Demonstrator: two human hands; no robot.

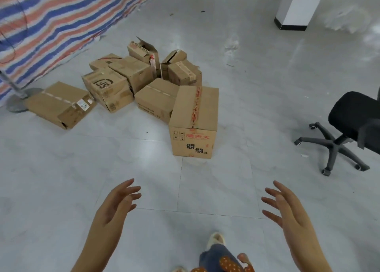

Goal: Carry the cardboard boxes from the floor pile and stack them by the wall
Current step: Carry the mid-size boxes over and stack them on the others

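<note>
Several brown cardboard boxes lie in a loose pile (131, 80) on the grey tiled floor ahead of me. Nearest is a tall box (194, 121) with red tape along its top seam and printed characters on its front. A flat box (59, 104) lies apart at the pile's left. My left hand (115, 206) and my right hand (285, 208) are held out low in front of me, palms facing each other, fingers spread, both empty. They are well short of the tall box, roughly a box-width apart.
A striped red, white and blue tarp (51, 21) hangs along the left, with a fan's round base (20, 101) in front of it. A black swivel chair (349, 127) stands at the right. A white pillar (298, 4) rises at the back right. My foot (216, 241) shows below.
</note>
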